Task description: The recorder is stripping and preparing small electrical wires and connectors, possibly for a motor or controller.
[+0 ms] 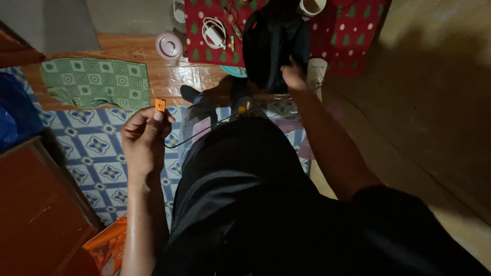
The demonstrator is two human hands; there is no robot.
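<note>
My left hand (144, 135) is raised with its fingers pinched on a small orange piece (160, 105). A thin black cord (204, 129) runs from under that hand across my lap toward a small orange bit (242, 109) near my knee. My right hand (292, 76) is stretched forward and rests against a black bag (273, 43), next to a white cylindrical container (317, 71). I cannot tell whether it grips anything. My dark clothing fills the lower middle of the view.
A red cloth with green trees (348, 30) lies ahead, bearing a white charger with coiled cable (214, 31). A round clear lid (169, 46), a green patterned cloth (94, 82), a blue-tiled mat (97, 145), a brown wooden box (41, 204) and an orange bag (105, 243) lie to the left.
</note>
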